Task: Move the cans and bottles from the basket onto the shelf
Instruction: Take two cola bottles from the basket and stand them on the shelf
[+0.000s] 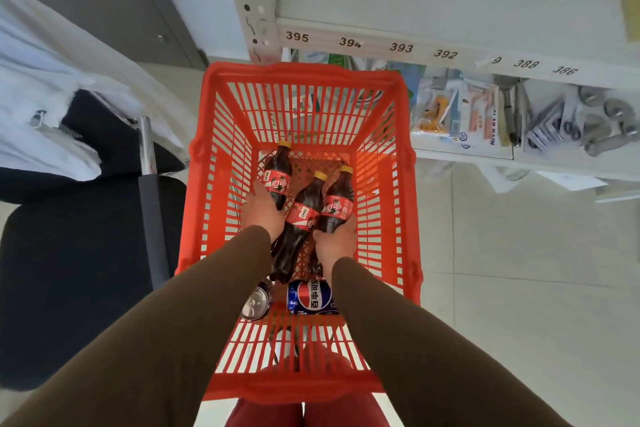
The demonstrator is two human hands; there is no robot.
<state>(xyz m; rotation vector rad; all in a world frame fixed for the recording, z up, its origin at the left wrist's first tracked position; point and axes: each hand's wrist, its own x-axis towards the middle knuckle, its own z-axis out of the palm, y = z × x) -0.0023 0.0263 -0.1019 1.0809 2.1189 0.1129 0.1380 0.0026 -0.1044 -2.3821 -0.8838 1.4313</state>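
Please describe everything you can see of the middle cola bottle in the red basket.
The middle cola bottle is clear plastic filled with dark drink, with a yellow cap and a red label. It lies in the red basket, its cap pointing away from the person, between two similar bottles. The left hand lies close against its left side, and the right hand is beside its lower right. No hand grips it.

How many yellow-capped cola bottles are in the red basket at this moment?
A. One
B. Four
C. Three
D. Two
C. Three dark cola bottles lie in the red basket: the left bottle under the left hand, the middle bottle between the hands, and the right bottle gripped by the right hand.
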